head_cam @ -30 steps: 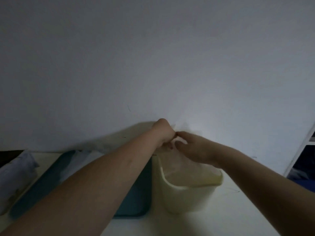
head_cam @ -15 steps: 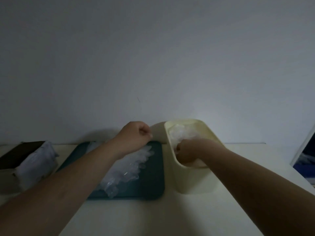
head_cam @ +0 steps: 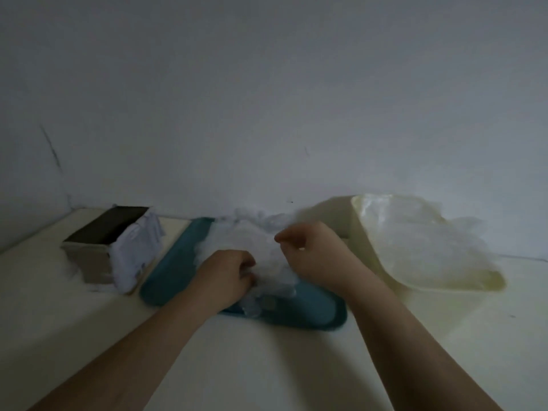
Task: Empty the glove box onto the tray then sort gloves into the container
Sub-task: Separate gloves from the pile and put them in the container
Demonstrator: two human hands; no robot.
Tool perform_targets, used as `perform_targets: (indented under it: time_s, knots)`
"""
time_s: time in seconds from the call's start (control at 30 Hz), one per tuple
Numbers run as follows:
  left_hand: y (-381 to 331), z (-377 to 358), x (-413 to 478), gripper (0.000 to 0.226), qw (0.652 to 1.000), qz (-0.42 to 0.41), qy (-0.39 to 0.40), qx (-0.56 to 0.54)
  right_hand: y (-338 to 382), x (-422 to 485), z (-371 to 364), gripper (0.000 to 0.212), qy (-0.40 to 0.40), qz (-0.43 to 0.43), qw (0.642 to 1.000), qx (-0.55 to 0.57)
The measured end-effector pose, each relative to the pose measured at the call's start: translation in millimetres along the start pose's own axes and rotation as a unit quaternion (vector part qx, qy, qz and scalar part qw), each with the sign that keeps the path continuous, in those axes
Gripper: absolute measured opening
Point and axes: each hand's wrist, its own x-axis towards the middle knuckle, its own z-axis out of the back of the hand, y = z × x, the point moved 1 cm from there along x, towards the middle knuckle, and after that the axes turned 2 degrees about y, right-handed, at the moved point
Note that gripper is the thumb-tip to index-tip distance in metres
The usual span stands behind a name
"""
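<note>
A pile of thin clear gloves [head_cam: 261, 247] lies on the teal tray [head_cam: 175, 262] in the middle of the table. My left hand [head_cam: 225, 277] rests on the near side of the pile with its fingers curled into the gloves. Over the pile's right side, my right hand [head_cam: 311, 256] pinches a glove between thumb and fingertips. The cream container [head_cam: 364, 241] stands to the right of the tray, with clear gloves [head_cam: 421, 244] spilling over its rim. The glove box [head_cam: 103, 241] sits left of the tray, its open top dark.
The white table [head_cam: 267, 366] meets a plain wall at the back. White wrapping [head_cam: 136, 253] hangs down the glove box's right side. The image is dim and blurred.
My right hand came out of the container and moved left over the tray's pile. My left hand dropped onto the gloves. The camera tilted down.
</note>
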Motion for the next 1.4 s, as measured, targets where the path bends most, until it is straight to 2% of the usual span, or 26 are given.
perform_targets:
  time_s: [0.07,0.17,0.23,0.3,0.37,0.47,0.57,0.67,0.73,0.8,0.83,0.9,1.0,1.03,1.07,1.13,1.2,1.27,1.33,1.4]
  knots:
    - [6,0,2,0.013,0.999,-0.01,-0.012,-0.05,-10,3,-16,0.04,0.028,-0.028,0.999,0.021]
    - [11,8,8,0.015,0.993,-0.031,-0.05,-0.106,-15,8,-26,0.066,0.07,-0.012,0.997,0.021]
    - [9,14,12,0.01,0.992,-0.045,-0.044,-0.108,-13,14,-31,0.079,0.082,0.004,0.996,-0.02]
    - [13,17,17,0.004,0.997,-0.04,-0.004,-0.06,-12,21,-41,0.077,0.084,0.006,0.993,-0.084]
    - [22,12,20,0.01,0.999,-0.024,0.038,0.008,-13,27,-53,0.057,0.093,-0.018,0.986,-0.134]
    - [31,6,20,0.012,0.999,-0.022,0.032,-0.008,-19,30,-62,0.04,0.106,-0.051,0.981,-0.157]
    - [30,10,19,0.013,0.999,-0.034,-0.016,-0.034,-22,28,-63,0.042,0.096,-0.048,0.98,-0.166]
    - [24,15,19,0.009,0.996,-0.066,-0.023,-0.053,-24,24,-63,0.044,0.091,-0.047,0.981,-0.164]
    - [19,20,18,0.011,0.994,-0.075,-0.018,-0.078,-25,20,-61,0.056,0.067,-0.026,0.983,-0.167]
    - [13,31,14,0.012,0.991,-0.077,-0.012,-0.107,-25,18,-56,0.077,0.019,0.027,0.984,-0.173]
    - [9,37,11,0.013,0.989,-0.081,-0.007,-0.12,-25,19,-53,0.081,-0.008,0.054,0.985,-0.163]
    - [1,48,5,0.016,0.982,-0.098,-0.006,-0.16,-24,20,-50,0.067,-0.063,0.076,0.99,-0.105]
    - [-8,59,-1,0.014,0.964,-0.106,-0.043,-0.24,-27,24,-50,0.02,-0.124,0.06,0.99,-0.008]
    - [-8,62,-2,0.011,0.958,-0.094,-0.05,-0.265,-30,25,-49,0.01,-0.137,0.049,0.989,0.03]
    - [-5,64,-1,0.01,0.954,-0.078,-0.053,-0.285,-33,25,-48,0.011,-0.147,0.035,0.986,0.07]
    - [3,68,2,0.027,0.947,-0.06,-0.042,-0.314,-39,27,-41,0.021,-0.154,0.001,0.975,0.159]
    - [10,72,2,0.045,0.932,-0.054,-0.007,-0.359,-39,26,-37,0.029,-0.142,-0.024,0.953,0.268]
    - [11,70,1,0.053,0.926,-0.049,0.029,-0.374,-37,25,-38,0.036,-0.108,-0.041,0.923,0.368]
    - [8,65,0,0.048,0.932,-0.042,0.029,-0.36,-35,24,-42,0.037,-0.06,-0.066,0.896,0.436]
    - [2,58,1,0.027,0.916,-0.028,0.01,-0.401,-31,22,-42,0.032,0.003,-0.09,0.874,0.478]
